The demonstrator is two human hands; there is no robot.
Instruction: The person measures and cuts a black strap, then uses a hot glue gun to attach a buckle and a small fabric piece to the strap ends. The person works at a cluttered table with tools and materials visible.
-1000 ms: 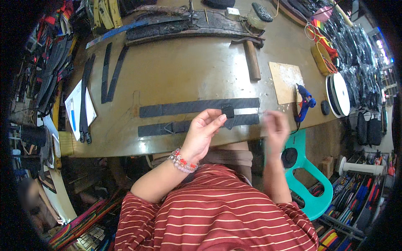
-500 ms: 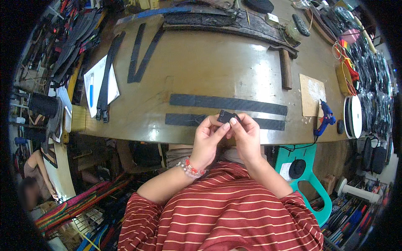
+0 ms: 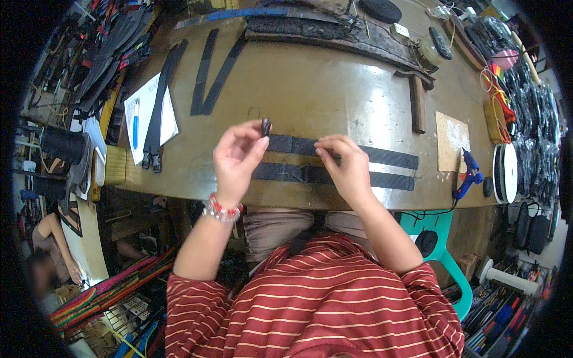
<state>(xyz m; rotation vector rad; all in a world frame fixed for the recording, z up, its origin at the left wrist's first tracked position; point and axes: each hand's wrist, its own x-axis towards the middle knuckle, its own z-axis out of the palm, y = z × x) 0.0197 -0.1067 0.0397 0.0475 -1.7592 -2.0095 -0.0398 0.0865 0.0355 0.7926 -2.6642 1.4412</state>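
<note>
My left hand (image 3: 237,156) is raised over the left ends of two black webbing strips, pinching a small black piece (image 3: 265,127) between thumb and fingers. The upper strip (image 3: 391,158) and the lower strip (image 3: 391,179) lie side by side across the table near its front edge. My right hand (image 3: 346,164) hovers over the middle of both strips, thumb and fingertips brought together. Whether anything sits in that pinch, I cannot make out.
A blue glue gun (image 3: 470,176) lies at the right by a cardboard piece (image 3: 452,140). Behind it is a hammer (image 3: 417,107). At left, a buckled strap (image 3: 156,113) crosses white paper (image 3: 134,110). A green chair (image 3: 450,262) stands right of me.
My hands have parted. The left moved left and up with the black piece; the right stayed near the strips. Both strips' middles have come into view.
</note>
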